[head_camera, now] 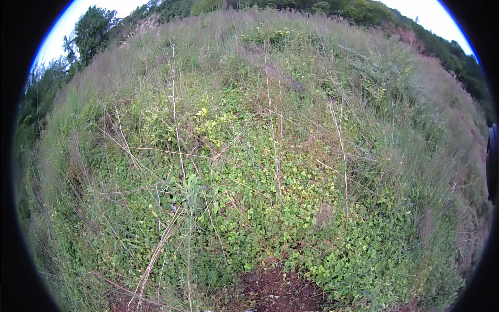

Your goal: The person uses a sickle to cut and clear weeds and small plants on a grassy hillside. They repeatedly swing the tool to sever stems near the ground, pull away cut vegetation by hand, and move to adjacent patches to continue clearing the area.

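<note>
Neither of my hands is in view. Low leafy ground cover (pixel 253 230) spreads before me, green with some yellowing leaves. At the bottom, a patch of brown bare soil (pixel 278 288) shows, strewn with dry plant litter. Thin pale dry stalks rise from the greenery: one upright stalk (pixel 175 109) left of the middle, another stalk (pixel 271 117) near the centre and a third stalk (pixel 343 163) to the right. A bundle of dry straw-coloured stems (pixel 156 251) leans at the lower left.
Tall grass (pixel 218 29) with purplish seed heads closes off the far side. Denser brush (pixel 393 74) stands at the right. A dark green tree (pixel 91 33) rises at the upper left, and a wooded slope (pixel 362 13) lies behind. Fallen stems (pixel 167 151) cross the plants.
</note>
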